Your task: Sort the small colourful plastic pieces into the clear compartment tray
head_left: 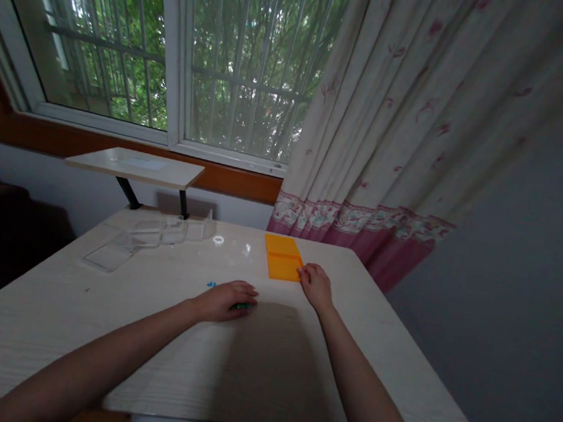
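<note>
Low over the middle of the table, my left hand (226, 300) curls its fingers round a small green item (240, 306); most of that item is hidden under the palm. Just beyond the wrist lie a few tiny blue pieces (211, 284). An orange, shallow, flat box or tray (283, 266) with a dividing line across it rests farther back. At its right edge is my right hand (318, 286), with thumb and fingers closed together on the rim.
Several clear plastic containers (173, 232) stand at the back left of the pale wooden table (156, 352). Behind them a small raised shelf (140, 166) sits on black legs. A flowered curtain (369, 140) hangs at the back right, beside a barred window (251, 67).
</note>
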Action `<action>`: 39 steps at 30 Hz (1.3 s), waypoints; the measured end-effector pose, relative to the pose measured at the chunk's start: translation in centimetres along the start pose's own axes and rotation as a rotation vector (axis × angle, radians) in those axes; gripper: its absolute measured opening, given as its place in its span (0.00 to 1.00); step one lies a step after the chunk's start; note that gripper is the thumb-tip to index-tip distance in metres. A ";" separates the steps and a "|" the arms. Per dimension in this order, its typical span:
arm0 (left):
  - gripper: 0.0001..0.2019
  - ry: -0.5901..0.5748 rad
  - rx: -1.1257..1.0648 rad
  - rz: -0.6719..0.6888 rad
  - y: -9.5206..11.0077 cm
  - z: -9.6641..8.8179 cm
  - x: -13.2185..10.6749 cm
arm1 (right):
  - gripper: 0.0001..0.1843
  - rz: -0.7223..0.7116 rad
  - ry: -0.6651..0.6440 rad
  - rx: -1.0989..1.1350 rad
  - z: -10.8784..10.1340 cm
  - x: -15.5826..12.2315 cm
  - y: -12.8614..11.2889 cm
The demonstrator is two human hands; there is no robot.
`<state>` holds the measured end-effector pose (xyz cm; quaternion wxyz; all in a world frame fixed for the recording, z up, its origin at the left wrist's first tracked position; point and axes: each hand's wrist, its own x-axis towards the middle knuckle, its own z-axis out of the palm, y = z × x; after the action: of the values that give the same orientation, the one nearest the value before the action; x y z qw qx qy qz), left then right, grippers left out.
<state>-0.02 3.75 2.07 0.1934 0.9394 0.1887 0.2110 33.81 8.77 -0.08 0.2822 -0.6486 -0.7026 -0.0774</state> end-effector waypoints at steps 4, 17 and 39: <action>0.17 0.013 -0.010 0.042 0.2 1.3 2.1 | 0.16 0.033 0.009 -0.026 0.0 -0.1 0.0; 0.17 0.102 0.278 -0.036 1.7 1.1 3.6 | 0.15 0.074 -0.007 -0.050 0.1 0.2 0.3; 0.33 0.304 0.257 -0.596 -2.2 -0.9 -4.2 | 0.14 0.062 -0.037 -0.001 0.1 0.4 0.2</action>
<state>-4.62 4.08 0.51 0.0965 0.8175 0.5062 0.2571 33.97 9.20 -0.04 0.2711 -0.6715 -0.6873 -0.0569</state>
